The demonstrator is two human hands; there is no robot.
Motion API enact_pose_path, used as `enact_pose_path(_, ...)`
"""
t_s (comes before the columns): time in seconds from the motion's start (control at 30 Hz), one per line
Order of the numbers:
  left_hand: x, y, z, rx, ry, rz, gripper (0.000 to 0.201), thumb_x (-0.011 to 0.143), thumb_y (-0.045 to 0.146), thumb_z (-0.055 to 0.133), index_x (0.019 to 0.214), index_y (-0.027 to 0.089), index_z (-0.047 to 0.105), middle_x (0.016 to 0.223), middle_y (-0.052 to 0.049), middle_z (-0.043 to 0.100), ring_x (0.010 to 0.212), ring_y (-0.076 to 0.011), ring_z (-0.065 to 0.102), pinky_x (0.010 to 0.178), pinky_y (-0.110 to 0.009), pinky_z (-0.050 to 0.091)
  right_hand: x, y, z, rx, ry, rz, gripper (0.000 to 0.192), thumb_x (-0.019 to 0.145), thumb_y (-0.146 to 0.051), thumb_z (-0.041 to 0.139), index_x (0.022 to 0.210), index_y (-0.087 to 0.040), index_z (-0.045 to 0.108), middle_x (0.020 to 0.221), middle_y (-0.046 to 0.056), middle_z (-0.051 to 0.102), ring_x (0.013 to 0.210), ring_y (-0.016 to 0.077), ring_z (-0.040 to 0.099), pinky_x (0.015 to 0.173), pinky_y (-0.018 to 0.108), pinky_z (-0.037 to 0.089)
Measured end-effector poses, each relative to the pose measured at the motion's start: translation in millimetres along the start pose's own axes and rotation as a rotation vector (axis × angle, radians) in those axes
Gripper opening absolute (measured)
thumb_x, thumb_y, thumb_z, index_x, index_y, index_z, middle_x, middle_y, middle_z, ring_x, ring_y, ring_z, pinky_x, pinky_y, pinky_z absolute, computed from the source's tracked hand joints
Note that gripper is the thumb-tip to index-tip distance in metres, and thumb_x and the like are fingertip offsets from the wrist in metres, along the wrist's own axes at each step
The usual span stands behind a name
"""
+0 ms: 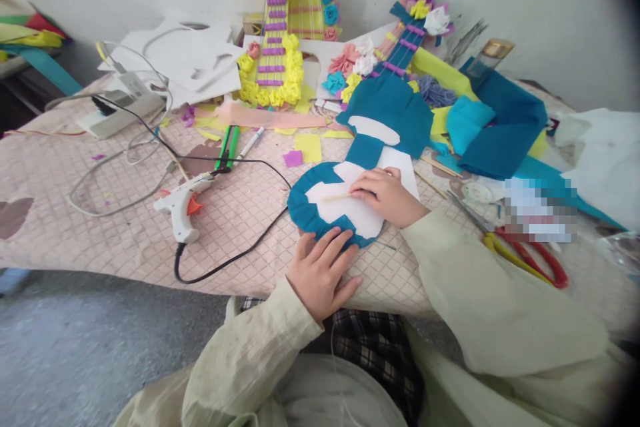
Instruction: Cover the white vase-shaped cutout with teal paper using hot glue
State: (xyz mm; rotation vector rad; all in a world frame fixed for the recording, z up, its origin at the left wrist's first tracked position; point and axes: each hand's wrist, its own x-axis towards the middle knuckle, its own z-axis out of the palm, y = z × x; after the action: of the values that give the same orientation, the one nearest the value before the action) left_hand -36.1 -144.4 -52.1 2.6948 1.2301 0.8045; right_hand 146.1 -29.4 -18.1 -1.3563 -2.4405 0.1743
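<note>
right hand (385,195) — pinches thin stick (338,197) | left hand (324,272) — on teal-edged card (325,213)

Flowers and tools about our diamond-patterned tablecloth (120,240)
Far in the middle we see a yellow-flowered craft (273,60), with a blue-necked one (400,57) to its right; white cut-out boards (175,63) and a power strip (120,113) lie far left, a gold-lidded jar (489,57) far right, open-bladed scissors (489,235) nearer us on the right.
</note>
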Motion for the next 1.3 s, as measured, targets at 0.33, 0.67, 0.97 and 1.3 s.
enact_pose_path(0.33,0.3,-3.7,-5.4,-0.161,0.014,-0.042,0.048,0.083,0.037,0.046,0.125,0.015,0.042,0.129,-0.009,0.049,0.122,-0.0242,0.039,0.101,-0.044,0.023,-70.8,41.7,-63.4,-0.103,0.286,0.519,0.021,0.079,-0.035,0.05,0.09,-0.021,0.06,0.086,0.007,0.065,0.071,0.0173,0.057,0.066,0.032,0.042)
enact_pose_path(0.67,3.4,-13.0,-10.8,-0.221,0.13,-0.106,0.035,0.081,0.016,0.047,0.116,0.015,0.051,0.12,-0.013,0.046,0.115,-0.0253,0.042,0.093,-0.043,0.041,-112.4,21.4,-36.6,-0.099,0.308,0.333,0.016,0.082,-0.029,0.047,0.091,-0.022,0.058,0.09,0.006,0.062,0.077,0.0181,0.058,0.074,0.034,0.045)
enact_pose_path(0.97,6.6,-11.8,-9.2,-0.033,0.07,-0.135,0.028,0.081,0.023,0.05,0.106,0.02,0.061,0.112,-0.011,0.05,0.108,-0.0256,0.044,0.091,-0.046,0.038,-49.5,-33.9,-12.2,0.055,-0.093,-0.182,0.038,0.085,-0.011,0.038,0.112,-0.029,0.058,0.098,0.005,0.056,0.094,0.0175,0.048,0.084,0.038,0.036)
enact_pose_path(1.3,-1.6,-25.6,-16.2,-0.008,0.016,-0.114,0.034,0.083,0.021,0.046,0.116,0.019,0.053,0.123,-0.01,0.051,0.118,-0.0239,0.043,0.101,-0.047,0.029,-57.4,-39.2,-3.7,0.102,-0.001,-0.083,0.034,0.086,-0.015,0.037,0.112,-0.024,0.057,0.107,0.007,0.057,0.101,0.0183,0.048,0.088,0.039,0.036)
